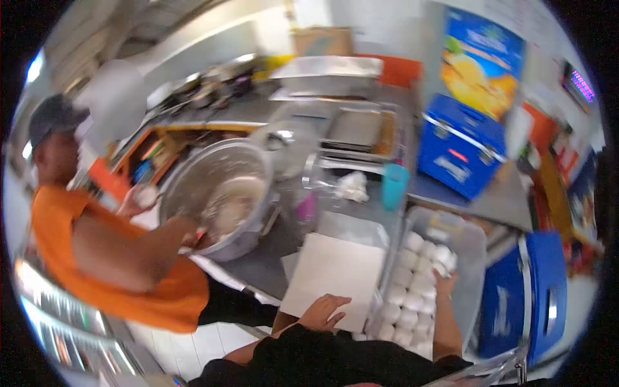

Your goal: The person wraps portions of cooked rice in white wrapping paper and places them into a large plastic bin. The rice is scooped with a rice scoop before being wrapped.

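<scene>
My left hand [324, 312] rests over a flat white sheet [335, 274], fingers spread and holding nothing. The sheet lies on a pale plastic container [351, 229]. My right hand [445, 284] reaches into a translucent plastic tub [469, 255] at the right. Its fingers curl round a white dough ball [445, 260] at the edge of the batch; the far side of the grip is hidden. Several rows of similar white balls [407, 277] fill the left part of that tub. Blur hides their surface detail.
At the left, a person in an orange shirt [122, 258] works at a large metal pot [258, 168]. A teal cup [394, 186] and crumpled white plastic [352, 186] stand beyond the sheet. Blue coolers [461, 145] are at the right; metal trays [354, 129] are at the back.
</scene>
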Demonstrator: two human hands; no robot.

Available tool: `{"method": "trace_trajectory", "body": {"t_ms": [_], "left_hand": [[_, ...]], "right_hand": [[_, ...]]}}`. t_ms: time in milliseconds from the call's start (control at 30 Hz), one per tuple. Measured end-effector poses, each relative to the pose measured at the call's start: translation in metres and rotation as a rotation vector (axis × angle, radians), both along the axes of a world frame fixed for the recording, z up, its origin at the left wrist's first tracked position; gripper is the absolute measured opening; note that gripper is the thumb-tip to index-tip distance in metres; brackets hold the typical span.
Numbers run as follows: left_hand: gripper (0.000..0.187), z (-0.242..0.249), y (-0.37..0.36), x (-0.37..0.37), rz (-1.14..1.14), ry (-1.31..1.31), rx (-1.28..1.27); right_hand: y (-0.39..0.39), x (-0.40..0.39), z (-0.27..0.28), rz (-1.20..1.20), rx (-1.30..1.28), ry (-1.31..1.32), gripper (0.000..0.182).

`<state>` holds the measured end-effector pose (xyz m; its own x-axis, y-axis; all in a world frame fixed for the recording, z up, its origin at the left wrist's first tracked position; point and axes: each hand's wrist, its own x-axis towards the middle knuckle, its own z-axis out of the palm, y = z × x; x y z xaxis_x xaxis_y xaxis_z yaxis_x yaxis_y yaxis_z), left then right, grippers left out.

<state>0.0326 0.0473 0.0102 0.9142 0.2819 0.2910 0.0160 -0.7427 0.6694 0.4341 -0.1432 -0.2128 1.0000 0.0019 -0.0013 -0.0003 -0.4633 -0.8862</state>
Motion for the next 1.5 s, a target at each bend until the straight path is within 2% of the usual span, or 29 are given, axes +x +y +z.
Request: {"method": "trace_trajectory", "body": {"t_ms": [33,67,167,200,267,433,500,533,600,733,767,800,833,900,933,1000,1033,1067,1133,1167,1200,1233,1267,1300,1367,1400,1433,1467,1500], "left_hand": [[0.035,-0.001,0.004,-0.01,0.088,-0.01,0.019],[0.034,-0.001,0.006,-0.023,0.123,0.015,0.021],[0.03,-0.011,0.006,-0.058,0.301,0.039,0.076],[0.028,-0.026,0.007,-0.071,0.365,0.124,-0.05],[0.026,-0.022,0.006,-0.088,0.485,0.178,-0.256],[0.025,-0.059,0.011,-0.114,0.519,0.185,-0.063],[0.024,-0.067,0.014,-0.109,0.755,0.466,-0.918],[0.024,-0.078,0.012,-0.111,0.756,0.462,-0.925],[0.026,-0.103,0.005,-0.116,0.484,0.417,-0.155],[0.027,-0.071,0.01,-0.086,0.343,0.52,-0.058],[0.028,-0.075,0.011,-0.083,0.309,0.339,-0.014],[0.028,-0.078,0.012,-0.082,0.276,0.157,0.031],[0.028,-0.084,0.014,-0.08,0.272,0.146,0.027],[0.028,-0.093,0.019,-0.075,0.18,0.152,0.224],[0.028,-0.094,0.018,-0.074,0.175,0.14,0.227],[0.03,-0.097,0.017,-0.076,0.152,0.296,0.193],[0.03,-0.102,0.017,-0.075,0.144,0.288,0.199],[0.031,-0.107,0.019,-0.074,0.126,0.403,0.135],[0.032,-0.097,0.022,-0.068,0.098,0.524,0.072],[0.032,-0.073,0.025,-0.06,0.09,0.622,0.024],[0.032,-0.058,0.025,-0.055,0.08,0.723,-0.026],[0.032,-0.056,0.026,-0.054,0.068,0.731,-0.021],[0.032,-0.055,0.028,-0.053,0.038,0.774,0.005],[0.032,-0.056,0.029,-0.051,0.011,0.814,0.032],[0.031,-0.06,0.037,-0.041,-0.075,0.93,0.079],[0.03,-0.063,0.043,-0.04,-0.153,1.047,0.115],[0.03,-0.071,0.046,-0.045,-0.15,1.046,0.131],[0.03,-0.086,0.043,-0.053,-0.134,0.901,0.257],[0.03,-0.096,0.04,-0.059,-0.123,0.75,0.376]], "right_hand": [[0.01,0.015,0.01,0.048,0.028,-0.107,0.075],[0.024,0.035,0.009,0.037,0.057,-0.014,0.077],[0.05,0.091,-0.023,0.143,-0.312,-0.19,0.076],[0.068,0.102,-0.038,0.153,-0.426,-0.189,0.073],[0.086,0.085,0.001,0.436,-0.344,-0.045,0.051],[0.101,0.101,-0.012,0.551,-0.341,0.074,0.059],[0.107,0.116,-0.028,0.571,-0.373,0.093,0.063],[0.109,0.131,-0.045,0.577,-0.391,0.097,0.065],[0.139,0.084,-0.001,0.52,-0.469,0.092,0.064],[0.152,0.061,0.037,0.25,-0.751,0.083,0.061],[0.151,0.063,0.036,0.179,-0.818,0.082,0.061],[0.145,0.079,0.022,0.26,-0.871,0.079,0.045],[0.131,0.087,0.005,0.252,-0.874,0.071,0.045],[0.111,0.094,-0.012,0.308,-0.571,-0.056,0.035],[0.101,0.098,-0.018,0.334,-0.419,-0.12,0.03],[0.094,0.099,-0.006,0.379,-0.111,-0.246,0.02],[0.076,0.09,0.011,0.369,-0.108,-0.253,0.02],[0.093,0.018,0.094,0.455,-0.127,-0.243,0.008],[0.097,-0.05,0.122,0.688,0.057,-0.382,0.002],[0.106,-0.099,0.142,0.74,0.21,-0.284,0.011],[0.109,-0.136,0.127,0.874,0.153,-0.373,0.013],[0.111,-0.181,0.162,1.103,0.206,-0.082,0.019],[0.111,-0.217,0.192,1.267,0.129,0.064,0.022],[0.112,-0.239,0.205,1.446,0.059,-0.032,0.013],[0.115,-0.263,0.143,1.701,-0.161,-0.402,0.017],[0.114,-0.267,0.139,1.694,-0.156,-0.411,0.017],[0.115,-0.27,0.136,1.767,-0.339,-0.444,0.017],[0.116,-0.274,0.137,1.829,-0.531,-0.471,0.018],[0.115,-0.277,0.149,1.816,-0.531,-0.474,0.018]]}}
